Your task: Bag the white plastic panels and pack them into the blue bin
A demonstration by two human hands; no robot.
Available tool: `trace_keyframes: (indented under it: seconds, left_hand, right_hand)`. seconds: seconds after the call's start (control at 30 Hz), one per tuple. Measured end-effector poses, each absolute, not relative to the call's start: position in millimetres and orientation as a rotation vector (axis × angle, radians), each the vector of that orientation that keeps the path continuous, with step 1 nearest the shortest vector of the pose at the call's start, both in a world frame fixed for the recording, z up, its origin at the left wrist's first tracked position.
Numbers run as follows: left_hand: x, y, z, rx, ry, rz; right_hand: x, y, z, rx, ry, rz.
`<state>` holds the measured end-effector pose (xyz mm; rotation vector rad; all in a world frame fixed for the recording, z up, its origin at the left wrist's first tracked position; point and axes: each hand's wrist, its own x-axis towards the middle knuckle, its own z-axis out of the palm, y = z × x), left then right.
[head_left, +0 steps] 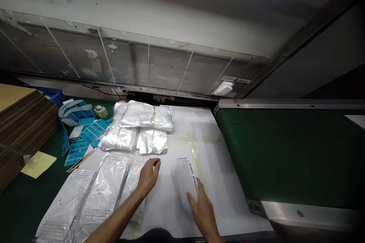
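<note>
My left hand (148, 177) reaches forward over the white work mat (213, 159), its fingers curled loosely at the edge of a white perforated panel in a clear plastic bag (104, 191). My right hand (202, 209) lies with fingers stretched out against a bare white perforated panel (185, 176) that stands tilted on the mat. More bagged panels (62, 205) lie at the left front.
A stack of silvery plastic bags (142, 121) lies at the back of the mat. Blue labels (82, 133) and a small bottle (100, 111) sit to the left, beside stacked cardboard sheets (23, 125). A green conveyor belt (291, 152) runs along the right.
</note>
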<state>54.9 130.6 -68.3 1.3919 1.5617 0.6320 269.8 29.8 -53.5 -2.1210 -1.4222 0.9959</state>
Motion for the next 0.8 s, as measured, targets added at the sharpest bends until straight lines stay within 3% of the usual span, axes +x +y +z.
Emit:
trace_keyframes:
  seconds: [0.2,0.4,0.8]
  left_hand:
    - [74.5,222.8,-105.1,1.876,1.558,0.263]
    - [78.2,240.7,-126.1,2.069,1.586,0.025]
    - [63.1,239.2,-130.3,1.994,1.566,0.088]
  right_hand:
    - [288.4,11.7,-107.3,-2.165,-1.595,0.806]
    - [296.3,3.5,-127.1,-2.198,-1.609,0.721]
    - [305.3,8.2,-116.5,-2.111,-1.399,0.981]
